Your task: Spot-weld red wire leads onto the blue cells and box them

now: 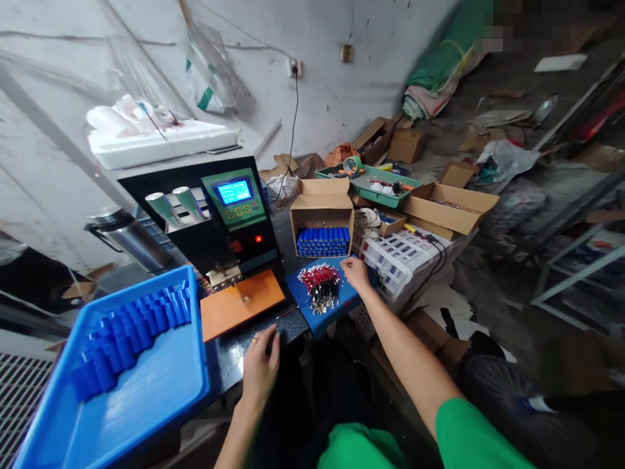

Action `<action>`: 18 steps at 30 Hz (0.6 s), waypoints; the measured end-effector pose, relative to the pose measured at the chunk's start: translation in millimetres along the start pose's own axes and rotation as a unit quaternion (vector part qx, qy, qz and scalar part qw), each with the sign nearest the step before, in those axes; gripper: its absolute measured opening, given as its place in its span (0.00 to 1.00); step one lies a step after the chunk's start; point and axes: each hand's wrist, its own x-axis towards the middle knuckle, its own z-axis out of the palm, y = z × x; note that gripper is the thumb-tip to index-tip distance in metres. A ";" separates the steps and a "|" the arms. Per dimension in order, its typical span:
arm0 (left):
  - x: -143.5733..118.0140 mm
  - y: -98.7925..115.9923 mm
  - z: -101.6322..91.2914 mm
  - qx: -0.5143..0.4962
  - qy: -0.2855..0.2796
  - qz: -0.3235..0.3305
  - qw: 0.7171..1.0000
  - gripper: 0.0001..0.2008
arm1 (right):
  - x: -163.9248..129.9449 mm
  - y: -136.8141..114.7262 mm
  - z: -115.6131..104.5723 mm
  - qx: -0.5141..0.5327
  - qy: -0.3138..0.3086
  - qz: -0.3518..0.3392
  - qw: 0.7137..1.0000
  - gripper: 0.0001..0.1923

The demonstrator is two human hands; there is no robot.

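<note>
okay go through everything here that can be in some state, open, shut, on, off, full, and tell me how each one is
machine screen: lit, blue.
red lamp: glowing.
cardboard box: flaps open, blue cells stacked inside.
blue tray: partly filled, blue cells in rows at the far end.
wall plug: plugged in.
pile of red-wired leads: loose on the blue board.
left hand: flat on the table edge, holding nothing.
right hand: fingers at the leads' edge.

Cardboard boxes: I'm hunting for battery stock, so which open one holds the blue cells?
The open cardboard box standing on its side behind the wire bundle, beside the machine; blue cells fill its lower half.
</note>
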 end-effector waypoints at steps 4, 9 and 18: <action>15.0 2.0 12.9 0.044 -0.028 -0.030 0.998 0.18 | -28.3 -29.4 4.7 -0.083 -0.057 -0.094 0.991 0.07; 18.0 -2.1 23.5 0.029 -0.016 -0.064 0.997 0.17 | -77.2 -70.8 25.8 -0.223 -0.200 -0.282 0.911 0.04; 12.3 -1.8 19.0 -0.020 0.018 -0.067 0.997 0.16 | -98.6 -71.6 52.3 -0.330 -0.257 -0.335 0.844 0.05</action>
